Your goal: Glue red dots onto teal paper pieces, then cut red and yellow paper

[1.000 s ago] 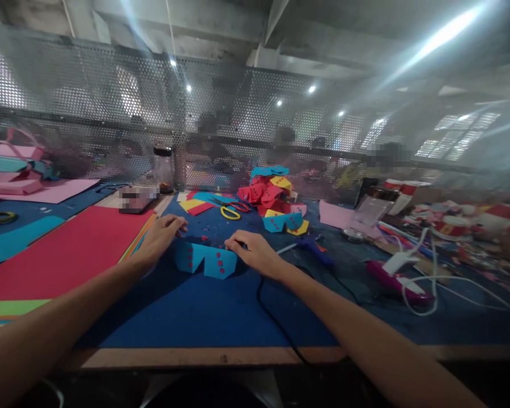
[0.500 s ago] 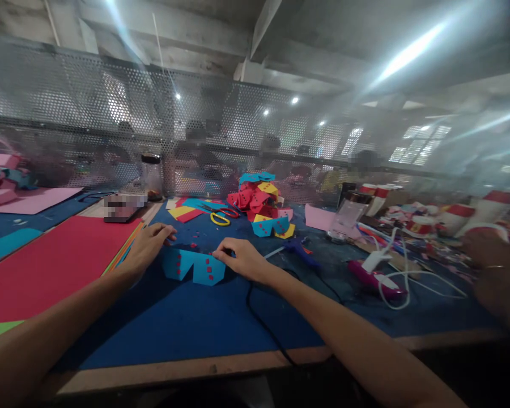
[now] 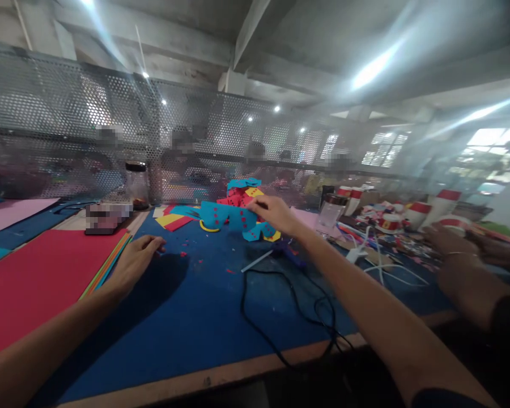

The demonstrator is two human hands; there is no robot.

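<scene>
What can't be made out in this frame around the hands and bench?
Head view only:
Right hand: how its fingers pinch the blue dotted piece is too small and blurred.
Scissors: only one yellow handle loop shows; that piece covers the rest.
Flat object beside the red sheet: pixelated.
Blue tool: mostly behind the right forearm.
Co-worker's hand: blurred at the right; what it holds is unclear.

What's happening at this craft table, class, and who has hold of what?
The person's right hand holds a blue cut-out dotted with red squares, up by the pile of coloured cut-outs at the back of the table. The left hand rests open on the blue mat, beside the red sheet. A black cable loops across the mat. Another person's hands are at the right edge.
</scene>
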